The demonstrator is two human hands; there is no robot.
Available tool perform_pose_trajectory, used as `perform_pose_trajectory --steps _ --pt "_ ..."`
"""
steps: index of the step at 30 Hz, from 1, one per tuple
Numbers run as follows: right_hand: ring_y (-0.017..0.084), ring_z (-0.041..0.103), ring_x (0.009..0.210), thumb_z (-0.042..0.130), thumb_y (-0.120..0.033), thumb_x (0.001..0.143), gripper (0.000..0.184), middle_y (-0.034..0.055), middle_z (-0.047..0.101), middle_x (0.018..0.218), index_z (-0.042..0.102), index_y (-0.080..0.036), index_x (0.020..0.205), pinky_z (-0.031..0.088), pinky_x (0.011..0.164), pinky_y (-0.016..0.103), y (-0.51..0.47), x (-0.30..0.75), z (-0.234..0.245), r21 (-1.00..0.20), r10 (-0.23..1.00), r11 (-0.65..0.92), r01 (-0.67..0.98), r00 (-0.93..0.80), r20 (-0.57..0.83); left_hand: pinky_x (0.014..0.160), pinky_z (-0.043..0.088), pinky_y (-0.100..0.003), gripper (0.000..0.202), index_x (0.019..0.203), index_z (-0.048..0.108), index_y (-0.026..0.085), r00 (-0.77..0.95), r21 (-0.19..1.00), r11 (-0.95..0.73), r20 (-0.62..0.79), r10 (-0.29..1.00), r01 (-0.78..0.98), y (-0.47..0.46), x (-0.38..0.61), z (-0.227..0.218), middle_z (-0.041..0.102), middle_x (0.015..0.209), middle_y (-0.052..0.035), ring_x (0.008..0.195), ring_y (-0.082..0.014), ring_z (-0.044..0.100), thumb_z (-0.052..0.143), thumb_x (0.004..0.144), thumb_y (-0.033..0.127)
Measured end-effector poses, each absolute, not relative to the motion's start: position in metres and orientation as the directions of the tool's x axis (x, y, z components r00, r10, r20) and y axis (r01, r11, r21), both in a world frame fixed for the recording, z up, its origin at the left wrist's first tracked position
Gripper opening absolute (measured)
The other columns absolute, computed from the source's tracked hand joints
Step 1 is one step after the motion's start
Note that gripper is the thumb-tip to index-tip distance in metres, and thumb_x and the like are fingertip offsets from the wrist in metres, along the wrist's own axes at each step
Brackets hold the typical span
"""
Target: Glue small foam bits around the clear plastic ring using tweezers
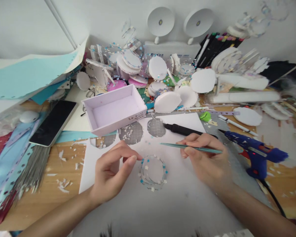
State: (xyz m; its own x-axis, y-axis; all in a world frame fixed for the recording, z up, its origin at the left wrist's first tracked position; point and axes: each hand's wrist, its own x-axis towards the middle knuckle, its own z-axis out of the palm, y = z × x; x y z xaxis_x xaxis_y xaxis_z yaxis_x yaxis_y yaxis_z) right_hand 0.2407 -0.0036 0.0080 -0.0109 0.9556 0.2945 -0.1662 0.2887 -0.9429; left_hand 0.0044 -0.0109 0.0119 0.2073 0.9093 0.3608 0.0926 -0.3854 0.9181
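A small wire ring (164, 180) with blue and white stars or flowers on it lies on white paper. My left hand (114, 171) is at its upper left rim, thumb and index finger closed together, the fingertip against a blue piece of the ring. My right hand (209, 161), to the right of the ring, grips slim teal tweezers (172, 145) between thumb and fingers. Their tip points left, above the ring. Just behind the tweezers a black craft knife or pen (180, 129) lies on the paper.
White paper (108, 214) with round cutouts covers a grey mat. Behind it stands a lilac box (113, 120). A blue glue gun (258, 153) lies right, a phone (53, 122) left. White foam discs (167, 102) and finished wire pieces crowd the back, below a two-headed lamp (160, 21).
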Motion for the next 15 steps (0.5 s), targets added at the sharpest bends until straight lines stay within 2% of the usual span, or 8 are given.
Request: perform_pose_trajectory --steps 2,5,7,9,10,12,14,15 --pt "0.016 0.069 0.077 0.066 -0.007 0.079 0.021 0.0004 0.067 0.08 0.068 -0.025 0.087 0.06 0.069 0.032 -0.004 0.242 0.012 -0.897 0.897 0.442 -0.005 0.013 0.442 0.052 0.038 -0.026 0.021 0.086 0.07 0.018 0.229 0.929 -0.37 0.355 0.907 0.028 -0.012 0.003 0.013 0.059 0.059 -0.0012 0.053 -0.0117 0.047 0.051 0.093 0.017" --pt "0.016 0.07 0.081 0.067 0.0 0.074 0.03 0.0021 0.07 0.087 0.068 -0.024 0.093 0.061 0.069 0.028 -0.011 0.237 0.026 -0.718 0.76 0.638 0.277 -0.08 0.645 0.046 0.033 -0.024 0.024 0.09 0.073 0.016 0.36 0.918 -0.39 0.388 0.848 -0.072 -0.014 0.003 0.018 0.051 0.046 0.0014 0.044 -0.0102 0.041 0.049 0.094 0.019" --pt "0.015 0.07 0.077 0.066 -0.004 0.077 0.029 0.0018 0.072 0.087 0.068 -0.025 0.096 0.06 0.066 0.027 -0.019 0.23 0.039 -0.581 0.67 0.733 0.355 -0.227 0.707 0.047 0.034 -0.025 0.025 0.094 0.074 0.017 0.443 0.9 -0.419 0.427 0.788 -0.122 -0.015 0.003 0.021 0.052 0.043 0.0011 0.042 -0.0107 0.042 0.049 0.095 0.021" --pt "0.014 0.07 0.072 0.061 -0.007 0.082 0.025 0.0009 0.074 0.086 0.068 -0.027 0.097 0.061 0.064 0.025 -0.027 0.221 0.05 -0.509 0.626 0.776 0.372 -0.349 0.698 0.048 0.037 -0.026 0.025 0.096 0.073 0.016 0.497 0.902 -0.403 0.423 0.757 -0.155 -0.016 0.003 0.022 0.054 0.044 -0.0001 0.042 -0.0112 0.044 0.05 0.094 0.025" --pt "0.013 0.069 0.07 0.059 -0.007 0.084 0.025 0.0004 0.074 0.085 0.069 -0.027 0.097 0.061 0.064 0.025 -0.031 0.216 0.054 -0.486 0.611 0.789 0.375 -0.399 0.684 0.049 0.038 -0.026 0.026 0.092 0.073 0.016 0.52 0.912 -0.373 0.405 0.752 -0.17 -0.018 0.003 0.021 0.055 0.045 -0.0006 0.042 -0.0113 0.045 0.05 0.094 0.027" --pt "0.013 0.069 0.07 0.058 -0.005 0.084 0.026 0.0 0.075 0.085 0.069 -0.026 0.096 0.061 0.064 0.024 -0.036 0.209 0.06 -0.407 0.557 0.829 0.384 -0.487 0.673 0.049 0.039 -0.025 0.036 0.069 0.069 0.015 0.551 0.943 -0.272 0.332 0.766 -0.19 -0.021 0.003 0.019 0.053 0.043 -0.0013 0.041 -0.011 0.046 0.05 0.094 0.032" --pt "0.013 0.069 0.074 0.06 -0.004 0.082 0.026 -0.0004 0.075 0.089 0.069 -0.025 0.093 0.061 0.065 0.023 -0.037 0.203 0.061 -0.27 0.453 0.887 0.375 -0.588 0.67 0.046 0.037 -0.024 0.05 0.049 0.055 0.015 0.561 0.973 -0.131 0.217 0.799 -0.19 -0.025 0.003 0.017 0.048 0.038 -0.0011 0.039 -0.0099 0.043 0.049 0.095 0.036" --pt "0.012 0.069 0.076 0.061 -0.004 0.081 0.025 -0.0006 0.075 0.091 0.07 -0.025 0.091 0.061 0.066 0.022 -0.037 0.201 0.06 -0.197 0.399 0.908 0.369 -0.624 0.671 0.044 0.036 -0.023 0.054 0.046 0.049 0.016 0.561 0.98 -0.058 0.156 0.813 -0.188 -0.027 0.003 0.016 0.046 0.036 -0.0004 0.037 -0.009 0.042 0.048 0.095 0.037"
